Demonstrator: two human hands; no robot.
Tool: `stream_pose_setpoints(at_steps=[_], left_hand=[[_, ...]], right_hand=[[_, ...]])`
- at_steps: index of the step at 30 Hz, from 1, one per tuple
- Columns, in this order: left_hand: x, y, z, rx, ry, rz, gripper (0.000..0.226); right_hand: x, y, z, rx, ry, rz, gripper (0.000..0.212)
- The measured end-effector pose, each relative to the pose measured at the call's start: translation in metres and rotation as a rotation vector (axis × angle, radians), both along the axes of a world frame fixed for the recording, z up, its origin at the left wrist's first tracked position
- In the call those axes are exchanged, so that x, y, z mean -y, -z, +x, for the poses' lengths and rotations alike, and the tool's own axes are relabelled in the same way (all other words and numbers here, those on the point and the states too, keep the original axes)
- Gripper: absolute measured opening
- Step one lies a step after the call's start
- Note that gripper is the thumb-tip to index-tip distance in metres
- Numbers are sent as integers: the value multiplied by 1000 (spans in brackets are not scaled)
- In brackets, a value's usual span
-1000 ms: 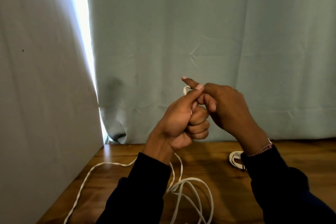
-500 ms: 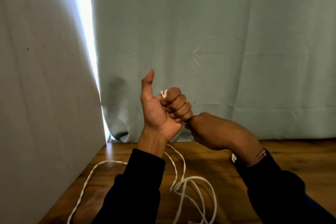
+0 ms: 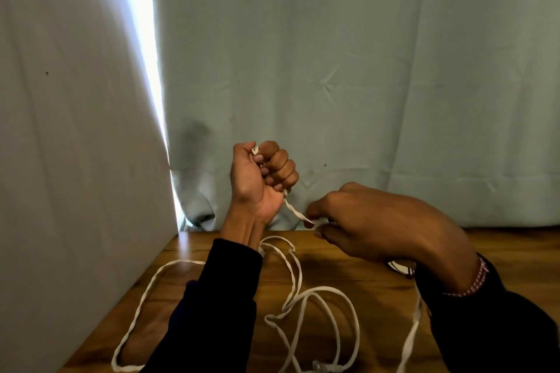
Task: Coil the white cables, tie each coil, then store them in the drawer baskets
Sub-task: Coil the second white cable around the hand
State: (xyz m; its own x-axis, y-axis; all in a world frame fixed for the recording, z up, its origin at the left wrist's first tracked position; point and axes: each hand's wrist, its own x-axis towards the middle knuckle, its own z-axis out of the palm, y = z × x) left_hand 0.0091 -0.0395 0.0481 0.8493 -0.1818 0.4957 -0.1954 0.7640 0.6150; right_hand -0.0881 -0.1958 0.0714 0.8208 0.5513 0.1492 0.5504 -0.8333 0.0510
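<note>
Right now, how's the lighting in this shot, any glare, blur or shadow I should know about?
Head view: a blown-out strip of daylight glares between the curtains; the left hand and right hand are dim but sharp; soft shadows fall on the wooden table; the white cable stays readable.

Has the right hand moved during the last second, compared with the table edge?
Yes. The right hand dropped from beside the left hand toward the table edge and shifted rightward, drawing the white cable out.

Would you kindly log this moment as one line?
left hand: fisted on white cable | right hand: pinching same cable | slack: loose on table
</note>
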Motion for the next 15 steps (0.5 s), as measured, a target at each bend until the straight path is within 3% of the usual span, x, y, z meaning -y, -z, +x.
stream_pose_setpoints(at_steps=[11,15], left_hand=[[14,-3,-10,-11,-146,265,41],[16,-5,-14,29,-47,379,42]], right_hand=[[18,-16,-21,392,-178,217,42],[28,-21,-12,525,-269,297,37]])
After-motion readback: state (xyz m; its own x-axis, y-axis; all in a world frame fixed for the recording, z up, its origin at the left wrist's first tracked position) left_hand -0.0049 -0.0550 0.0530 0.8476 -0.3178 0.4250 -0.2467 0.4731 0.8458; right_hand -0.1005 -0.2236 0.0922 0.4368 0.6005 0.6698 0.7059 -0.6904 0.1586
